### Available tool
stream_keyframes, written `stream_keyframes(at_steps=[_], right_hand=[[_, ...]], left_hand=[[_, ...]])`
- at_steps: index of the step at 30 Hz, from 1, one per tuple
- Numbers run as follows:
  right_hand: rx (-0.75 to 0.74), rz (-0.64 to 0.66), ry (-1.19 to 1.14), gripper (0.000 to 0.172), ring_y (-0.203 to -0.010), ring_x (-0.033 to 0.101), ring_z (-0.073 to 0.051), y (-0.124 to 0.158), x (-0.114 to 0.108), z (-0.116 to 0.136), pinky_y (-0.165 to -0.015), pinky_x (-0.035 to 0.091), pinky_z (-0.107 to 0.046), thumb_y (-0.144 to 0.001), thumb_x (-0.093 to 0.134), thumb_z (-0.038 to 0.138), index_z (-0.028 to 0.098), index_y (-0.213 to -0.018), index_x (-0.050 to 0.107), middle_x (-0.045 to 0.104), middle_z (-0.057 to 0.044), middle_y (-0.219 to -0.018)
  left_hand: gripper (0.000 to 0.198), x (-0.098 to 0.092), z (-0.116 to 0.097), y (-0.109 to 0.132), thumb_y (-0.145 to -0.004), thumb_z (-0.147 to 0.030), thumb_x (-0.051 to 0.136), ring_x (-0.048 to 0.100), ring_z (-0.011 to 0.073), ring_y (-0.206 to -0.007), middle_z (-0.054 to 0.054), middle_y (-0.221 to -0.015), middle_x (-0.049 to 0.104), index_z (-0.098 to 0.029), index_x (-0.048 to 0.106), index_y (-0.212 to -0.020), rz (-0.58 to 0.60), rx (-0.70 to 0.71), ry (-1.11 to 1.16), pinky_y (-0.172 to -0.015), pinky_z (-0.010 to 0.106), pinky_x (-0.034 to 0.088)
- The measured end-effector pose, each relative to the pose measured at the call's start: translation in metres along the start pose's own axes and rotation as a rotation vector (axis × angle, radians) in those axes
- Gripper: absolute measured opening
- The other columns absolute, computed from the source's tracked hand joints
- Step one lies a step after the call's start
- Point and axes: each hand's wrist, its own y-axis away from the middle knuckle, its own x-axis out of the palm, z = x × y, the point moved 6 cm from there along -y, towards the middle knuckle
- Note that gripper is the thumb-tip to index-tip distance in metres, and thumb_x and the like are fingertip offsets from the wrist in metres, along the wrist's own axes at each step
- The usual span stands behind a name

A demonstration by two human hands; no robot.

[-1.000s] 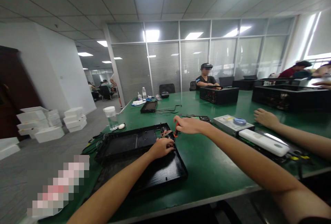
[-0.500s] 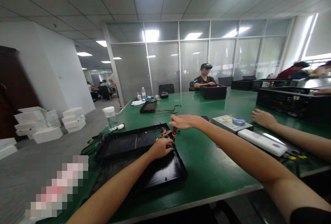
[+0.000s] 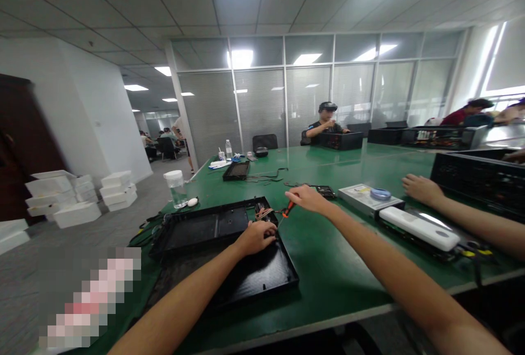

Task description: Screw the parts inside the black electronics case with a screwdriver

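Note:
My right hand [image 3: 308, 199] is closed round the handle of an orange and black screwdriver [image 3: 289, 209]. Its shaft slants down and left, toward the fingertips of my left hand [image 3: 255, 238]. Those fingers are curled over the inner corner of an open black case [image 3: 270, 267]; what they grip, if anything, is hidden. Just behind them lies a bundle of striped wires [image 3: 264, 213]. The case's two shallow halves lie side by side, the farther panel [image 3: 200, 230] near the table's left edge.
Right of my arm are a metal box [image 3: 361, 197] with a blue ring [image 3: 380, 194], a long white case [image 3: 418, 227] and pliers [image 3: 471, 250]. A co-worker's hand [image 3: 422, 190] rests near a black computer case [image 3: 479, 185]. A lidded water jar [image 3: 176, 188] stands at left.
My right hand has shifted right, and the screwdriver has gone from nearly upright to slanted. My left hand stays almost in place. The co-worker's black case at right has turned.

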Motion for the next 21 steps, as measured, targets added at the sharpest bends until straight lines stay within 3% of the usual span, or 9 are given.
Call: stream_keyframes(at_steps=[2, 5, 8, 10, 13, 17, 21], right_hand=[[0.12, -0.107, -0.225, 0.043, -0.046, 0.046, -0.011, 0.016, 0.012, -0.046, -0.048, 0.033, -0.022, -0.082, 0.039, 0.048, 0.017, -0.057, 0.055, 0.05, 0.001, -0.048], [0.448, -0.26, -0.635, 0.038, -0.034, 0.036, -0.009, 0.047, 0.037, -0.118, -0.036, 0.03, -0.021, -0.078, 0.042, 0.049, 0.016, -0.062, 0.053, 0.039, 0.006, -0.039], [0.651, -0.561, -0.909, 0.033, -0.031, 0.031, -0.007, 0.071, 0.044, -0.16, -0.032, 0.029, -0.02, -0.076, 0.046, 0.047, 0.018, -0.061, 0.046, 0.038, 0.007, -0.04], [0.672, -0.641, -0.953, 0.032, -0.031, 0.032, -0.006, 0.072, 0.043, -0.167, -0.032, 0.03, -0.019, -0.077, 0.045, 0.047, 0.018, -0.061, 0.043, 0.038, 0.007, -0.041], [0.643, -0.633, -1.001, 0.03, -0.032, 0.032, -0.006, 0.063, 0.043, -0.162, -0.033, 0.032, -0.019, -0.076, 0.046, 0.046, 0.019, -0.064, 0.043, 0.038, 0.007, -0.043], [0.603, -0.576, -1.087, 0.031, -0.032, 0.031, -0.006, 0.051, 0.055, -0.145, -0.032, 0.032, -0.019, -0.076, 0.045, 0.048, 0.019, -0.066, 0.045, 0.036, 0.008, -0.042], [0.609, -0.465, -1.237, 0.03, -0.033, 0.033, -0.007, 0.046, 0.071, -0.131, -0.034, 0.034, -0.019, -0.077, 0.046, 0.048, 0.018, -0.069, 0.047, 0.037, 0.008, -0.043]], left_hand=[[0.019, 0.0, 0.0, 0.0, -0.075, -0.02, 0.058, 0.057, 0.0142, -0.08, 0.001, -0.084, 0.063, -0.019, 0.057, -0.095, 0.01, 0.001, -0.007, -0.076, 0.024, 0.041], [0.019, 0.0, 0.001, 0.002, -0.076, -0.02, 0.058, 0.056, 0.0146, -0.081, 0.001, -0.085, 0.062, -0.019, 0.057, -0.094, 0.015, -0.006, -0.012, -0.077, 0.025, 0.039], [0.013, 0.0, 0.004, 0.004, -0.076, -0.02, 0.057, 0.055, 0.0152, -0.084, 0.001, -0.085, 0.061, -0.019, 0.058, -0.089, -0.005, -0.026, -0.03, -0.082, 0.028, 0.036], [0.009, 0.0, 0.005, 0.005, -0.076, -0.021, 0.057, 0.055, 0.0153, -0.083, 0.001, -0.083, 0.061, -0.019, 0.059, -0.085, -0.007, -0.034, -0.038, -0.082, 0.029, 0.036], [0.007, 0.0, 0.005, 0.004, -0.076, -0.02, 0.058, 0.055, 0.0147, -0.08, 0.001, -0.08, 0.061, -0.018, 0.059, -0.082, 0.004, -0.039, -0.031, -0.078, 0.028, 0.036], [0.006, 0.0, 0.004, 0.003, -0.077, -0.022, 0.057, 0.053, 0.0159, -0.082, 0.001, -0.082, 0.06, -0.019, 0.059, -0.082, -0.008, -0.044, -0.073, -0.079, 0.029, 0.035], [0.009, 0.001, -0.007, 0.004, -0.081, -0.017, 0.048, 0.051, 0.0167, -0.085, 0.003, -0.082, 0.057, -0.018, 0.057, -0.081, 0.017, 0.106, -0.178, -0.08, 0.029, 0.036]])
